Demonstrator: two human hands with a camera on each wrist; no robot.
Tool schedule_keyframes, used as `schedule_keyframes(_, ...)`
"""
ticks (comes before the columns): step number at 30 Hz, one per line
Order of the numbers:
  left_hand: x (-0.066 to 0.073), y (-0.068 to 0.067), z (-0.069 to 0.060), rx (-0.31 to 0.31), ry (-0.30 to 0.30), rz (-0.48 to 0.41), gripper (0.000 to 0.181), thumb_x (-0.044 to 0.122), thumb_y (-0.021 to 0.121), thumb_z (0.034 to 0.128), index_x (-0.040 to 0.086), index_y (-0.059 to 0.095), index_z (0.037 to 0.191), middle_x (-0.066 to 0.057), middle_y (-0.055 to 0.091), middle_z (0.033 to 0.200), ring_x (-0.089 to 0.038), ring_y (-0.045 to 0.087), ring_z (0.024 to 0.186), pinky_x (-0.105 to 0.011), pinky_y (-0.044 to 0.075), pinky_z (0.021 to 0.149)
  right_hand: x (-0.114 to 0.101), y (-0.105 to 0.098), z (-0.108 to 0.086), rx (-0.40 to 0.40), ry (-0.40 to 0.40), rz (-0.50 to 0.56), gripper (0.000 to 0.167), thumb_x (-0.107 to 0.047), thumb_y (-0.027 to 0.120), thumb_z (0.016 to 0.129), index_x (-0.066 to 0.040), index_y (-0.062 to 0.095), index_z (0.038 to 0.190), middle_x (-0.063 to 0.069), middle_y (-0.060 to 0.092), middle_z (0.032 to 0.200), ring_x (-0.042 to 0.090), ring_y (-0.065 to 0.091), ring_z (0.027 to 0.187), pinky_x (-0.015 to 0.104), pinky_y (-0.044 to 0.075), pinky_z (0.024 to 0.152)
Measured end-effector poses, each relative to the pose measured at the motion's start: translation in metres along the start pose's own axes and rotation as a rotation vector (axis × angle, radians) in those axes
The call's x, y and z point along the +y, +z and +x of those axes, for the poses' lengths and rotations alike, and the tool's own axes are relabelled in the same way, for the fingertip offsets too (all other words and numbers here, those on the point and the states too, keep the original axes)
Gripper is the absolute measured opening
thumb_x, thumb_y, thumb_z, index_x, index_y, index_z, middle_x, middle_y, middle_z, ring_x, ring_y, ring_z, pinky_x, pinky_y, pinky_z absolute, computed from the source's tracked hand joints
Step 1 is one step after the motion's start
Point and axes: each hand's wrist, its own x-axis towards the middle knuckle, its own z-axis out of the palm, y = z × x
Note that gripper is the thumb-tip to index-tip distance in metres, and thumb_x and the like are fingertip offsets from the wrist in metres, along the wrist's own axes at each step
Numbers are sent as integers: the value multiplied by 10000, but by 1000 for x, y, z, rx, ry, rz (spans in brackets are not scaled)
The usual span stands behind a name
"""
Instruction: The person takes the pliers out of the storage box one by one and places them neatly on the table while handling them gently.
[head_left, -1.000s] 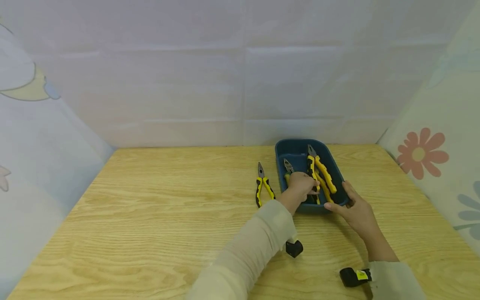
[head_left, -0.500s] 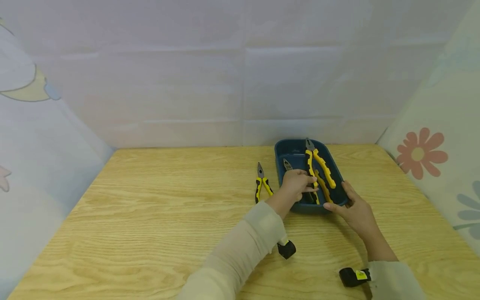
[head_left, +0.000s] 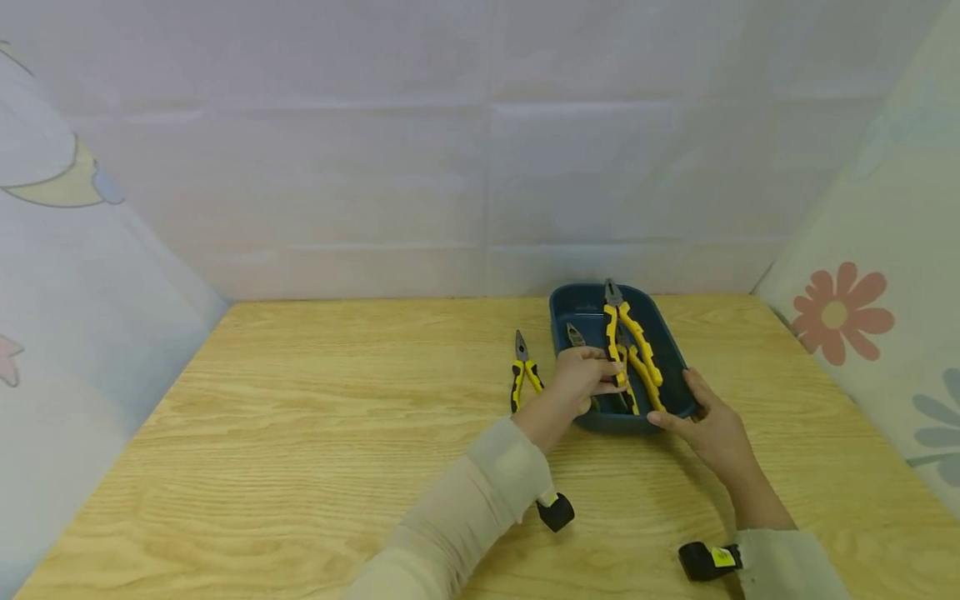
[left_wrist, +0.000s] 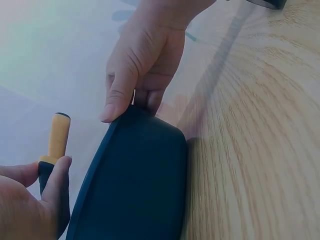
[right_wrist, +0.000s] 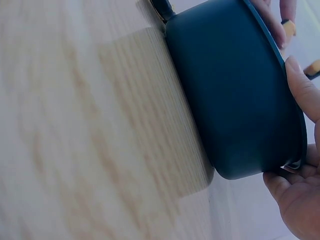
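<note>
Combination pliers (head_left: pixel 613 293) with yellow-and-black handles are held in my left hand (head_left: pixel 581 375), which pinches one handle near its end. They stand above the inside of a dark blue plastic bin (head_left: pixel 624 423), jaws toward its far rim. In the left wrist view a handle of these pliers (left_wrist: pixel 60 135) rises from between thumb and fingers. My right hand (head_left: pixel 716 433) grips the bin's near right corner, thumb on the rim and fingers round the side. Inside the bin lie other pliers (head_left: pixel 575 335), partly hidden by my left hand, and a yellow-handled pair (head_left: pixel 647 382) beneath the held one.
Long-nose pliers (head_left: pixel 521 348) lie on the wooden table (head_left: pixel 337 433) left of the bin, their handles partly covered by my left forearm. A pale cloth wall (head_left: pixel 375 192) stands behind the table, close to the bin's far end.
My left hand has drawn back a little to the left, lifting the pliers and shifting them left over the bin. The right hand keeps its hold on the corner.
</note>
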Motion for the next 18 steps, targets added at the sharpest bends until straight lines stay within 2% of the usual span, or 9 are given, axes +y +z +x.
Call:
schedule_keyframes(5,2,-9,-4,-31,5,4,448,-35,597,778,-64,442,1198,-206,501,1110,-330,587,840,-377,492,685,0,0,0,-9,2,9,916,-395,598,788,-108,-45,1375,168,-52,1406,461,157,1200,556,285,875)
schedule_keyframes(14,3,-27,-8,-58,20,42,490,-3,594,792,-52,404,1241,-204,463,1178,-345,571,874,-361,485,710,1,-1,1,-3,-13,9,907,-375,602,792,-86,-28,1377,177,-42,1405,470,154,1195,557,280,878)
schedule_keyframes(18,5,-34,-9,-86,29,51,484,-16,577,801,-71,389,1244,-221,483,1132,-356,559,894,-336,490,700,2,-1,1,-7,-9,17,909,-377,603,790,-103,-35,1377,175,-44,1406,468,142,1200,557,270,885)
